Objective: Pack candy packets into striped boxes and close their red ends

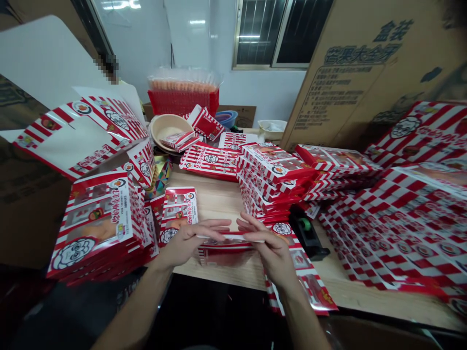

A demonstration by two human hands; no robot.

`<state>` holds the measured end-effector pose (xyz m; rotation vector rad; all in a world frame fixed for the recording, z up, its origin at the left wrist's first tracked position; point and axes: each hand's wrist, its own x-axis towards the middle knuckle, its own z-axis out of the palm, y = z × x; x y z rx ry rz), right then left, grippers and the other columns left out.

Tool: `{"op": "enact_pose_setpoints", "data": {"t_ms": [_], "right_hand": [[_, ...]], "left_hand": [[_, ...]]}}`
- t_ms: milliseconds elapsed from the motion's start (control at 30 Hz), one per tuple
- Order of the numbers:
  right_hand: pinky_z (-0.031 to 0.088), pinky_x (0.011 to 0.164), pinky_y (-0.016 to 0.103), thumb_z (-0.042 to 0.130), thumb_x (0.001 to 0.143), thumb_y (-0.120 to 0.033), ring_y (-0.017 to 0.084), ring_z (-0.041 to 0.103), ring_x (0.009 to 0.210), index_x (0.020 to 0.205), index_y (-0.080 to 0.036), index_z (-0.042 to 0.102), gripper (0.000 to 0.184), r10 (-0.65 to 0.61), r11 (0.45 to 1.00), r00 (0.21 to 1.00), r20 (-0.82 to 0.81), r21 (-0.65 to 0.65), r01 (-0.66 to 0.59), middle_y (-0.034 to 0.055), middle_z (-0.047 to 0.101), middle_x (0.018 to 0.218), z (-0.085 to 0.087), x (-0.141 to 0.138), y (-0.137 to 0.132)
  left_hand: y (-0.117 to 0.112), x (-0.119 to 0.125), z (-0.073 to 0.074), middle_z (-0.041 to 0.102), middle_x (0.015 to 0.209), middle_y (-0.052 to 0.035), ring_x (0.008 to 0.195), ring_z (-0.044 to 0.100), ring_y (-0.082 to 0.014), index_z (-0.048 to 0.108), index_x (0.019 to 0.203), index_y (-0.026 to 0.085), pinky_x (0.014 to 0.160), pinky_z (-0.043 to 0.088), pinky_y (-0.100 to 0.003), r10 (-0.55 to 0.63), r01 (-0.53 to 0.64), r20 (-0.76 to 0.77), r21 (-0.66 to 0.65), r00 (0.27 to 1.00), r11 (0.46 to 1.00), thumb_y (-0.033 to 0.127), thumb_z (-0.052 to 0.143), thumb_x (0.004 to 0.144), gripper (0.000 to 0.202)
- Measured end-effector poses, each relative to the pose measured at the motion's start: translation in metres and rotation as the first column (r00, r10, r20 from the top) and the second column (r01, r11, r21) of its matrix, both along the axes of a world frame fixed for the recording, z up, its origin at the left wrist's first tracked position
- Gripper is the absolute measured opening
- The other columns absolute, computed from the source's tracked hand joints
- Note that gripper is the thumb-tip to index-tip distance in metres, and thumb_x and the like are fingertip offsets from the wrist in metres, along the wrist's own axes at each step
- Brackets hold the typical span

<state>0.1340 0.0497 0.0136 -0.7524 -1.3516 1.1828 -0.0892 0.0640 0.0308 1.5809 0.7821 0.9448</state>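
Note:
Between my two hands a red-and-white striped cardboard box (226, 255) stands on edge near the table's front. My left hand (191, 240) grips its left end, fingers bent over the upper edge. At the right end my right hand (270, 248) holds it the same way, with the thumb sides hidden. Just behind my left hand lies a printed box (180, 206) with window cut-outs. Flat packs of the same print (304, 279) lie under and beside my right wrist. A black tape dispenser (308, 238) with a green core sits to the right of that hand.
Tall stacks of striped boxes stand at left (95, 218), centre (272, 167) and right (401, 233). Opened box blanks (73, 136) lean at far left. Behind are a beige bowl (170, 127), a red basket (182, 99) and a large brown carton (328, 92). The wooden table (215, 194) ends close to me.

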Motion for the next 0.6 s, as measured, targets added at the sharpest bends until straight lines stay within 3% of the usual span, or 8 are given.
{"op": "enact_pose_setpoints", "data": {"t_ms": [100,233,400,467,600], "right_hand": [[0.043,0.097,0.047,0.061,0.083,-0.034,0.024,0.059,0.111,0.075,-0.031,0.075,0.016,-0.007,1.0,1.0,0.018,0.022,0.006,0.0022,0.061,0.125,-0.004,0.0,0.0],[0.044,0.096,0.047,0.073,0.072,-0.036,0.026,0.059,0.11,0.071,-0.026,0.073,0.009,-0.068,0.997,0.992,0.107,-0.031,0.072,0.0054,0.064,0.121,0.003,-0.003,-0.006],[0.051,0.087,0.041,0.07,0.073,-0.027,0.022,0.066,0.097,0.084,-0.025,0.069,0.011,-0.175,0.981,0.968,0.181,-0.051,0.187,0.005,0.072,0.1,0.014,-0.01,-0.011],[0.047,0.094,0.044,0.068,0.075,-0.025,0.021,0.067,0.092,0.083,-0.024,0.069,0.008,-0.175,0.984,0.958,0.229,-0.003,0.18,0.004,0.074,0.092,0.014,-0.01,-0.012],[0.037,0.104,0.049,0.068,0.076,-0.024,0.019,0.068,0.087,0.076,-0.023,0.067,0.001,-0.177,0.984,0.958,0.223,0.05,0.17,0.0028,0.074,0.091,0.013,-0.009,-0.011]], "left_hand": [[0.0,0.002,-0.001,0.068,0.113,-0.0049,0.104,0.063,-0.0228,0.075,0.071,0.027,0.09,0.049,-0.043,0.053,-0.053,0.006,0.092,0.999,0.994,0.022,0.049,0.086,0.03],[-0.005,0.008,0.001,0.071,0.105,-0.0055,0.097,0.065,-0.0212,0.074,0.068,0.026,0.086,0.051,-0.04,0.132,-0.129,-0.014,0.128,0.991,0.983,0.022,0.052,0.084,0.027],[-0.006,0.01,0.001,0.073,0.095,-0.0061,0.089,0.067,-0.0196,0.073,0.066,0.024,0.08,0.053,-0.035,0.14,-0.148,0.074,0.121,0.987,0.982,0.017,0.056,0.08,0.024],[-0.006,0.008,0.0,0.072,0.098,-0.0056,0.093,0.066,-0.0191,0.073,0.072,0.024,0.084,0.052,-0.035,0.117,-0.125,0.066,0.129,0.991,0.984,0.013,0.054,0.08,0.023],[-0.011,0.001,0.0,0.068,0.11,-0.0081,0.105,0.062,-0.0216,0.067,0.103,0.023,0.089,0.05,-0.036,0.087,-0.053,-0.151,0.22,0.985,0.974,0.016,0.06,0.078,0.027]]}}
